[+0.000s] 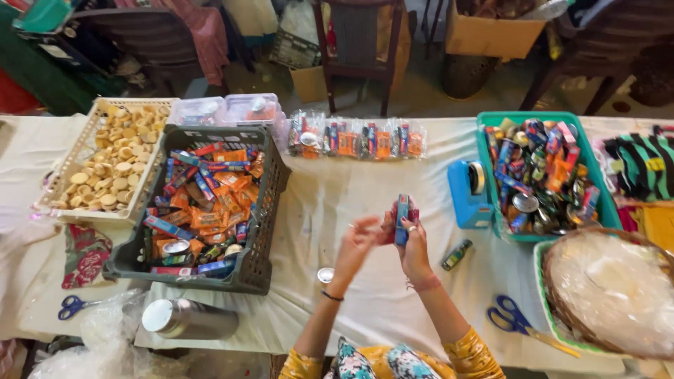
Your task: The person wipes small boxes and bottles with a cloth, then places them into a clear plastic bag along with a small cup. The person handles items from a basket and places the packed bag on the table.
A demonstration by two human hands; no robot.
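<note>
My right hand [415, 247] holds a small stack of slim boxes [401, 216], blue and red, upright above the white tablecloth [337, 203]. My left hand [358, 242] is just left of it, fingers spread and touching the stack's side. A small round silver tin [325, 275] lies on the cloth below my left hand. A little dark bottle [456, 255] lies to the right of my right wrist.
A dark crate [263, 263] of packets sits left, a cream basket [67, 165] of round biscuits beyond it. A row of filled clear bags [358, 137], a blue tape dispenser [469, 193], a teal tray [491, 119], a wicker basket [607, 291], blue scissors [516, 321] and a steel flask [188, 319] surround me.
</note>
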